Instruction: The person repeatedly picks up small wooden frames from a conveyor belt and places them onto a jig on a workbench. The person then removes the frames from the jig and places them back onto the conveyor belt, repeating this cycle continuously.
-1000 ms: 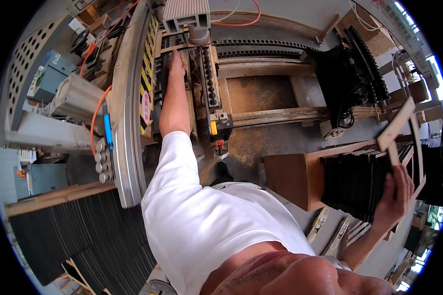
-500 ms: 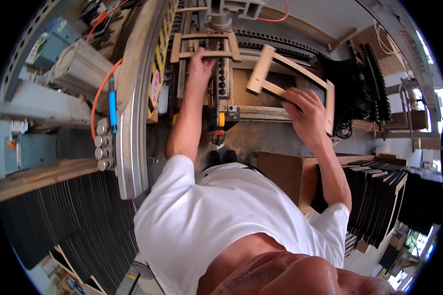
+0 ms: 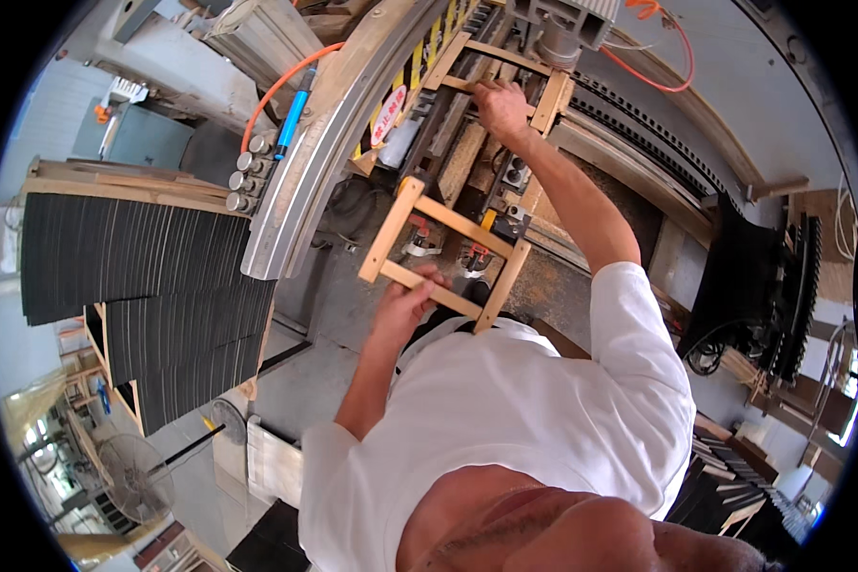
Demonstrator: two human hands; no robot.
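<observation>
Beside the striped beam (image 3: 439,40), my left hand (image 3: 405,307) pinches a wooden frame (image 3: 390,232) before me while my right hand (image 3: 502,107) curls at a second frame (image 3: 508,58) across the machine bed (image 3: 464,153), grip unclear, apparently a frame-changing step whose next move likely calls for square alignment.

- My landmark on the feed is 1 grey-blue cabinet (image 3: 148,135).
- Left of the cabinet I see a pale wall (image 3: 50,119).
- Below and right of the cabinet, I get grey floor (image 3: 332,367).
- Well below the cabinet stands 1 round pedestal fan (image 3: 135,477).
- Far right of the cabinet, I catch bright window light (image 3: 844,426).
</observation>
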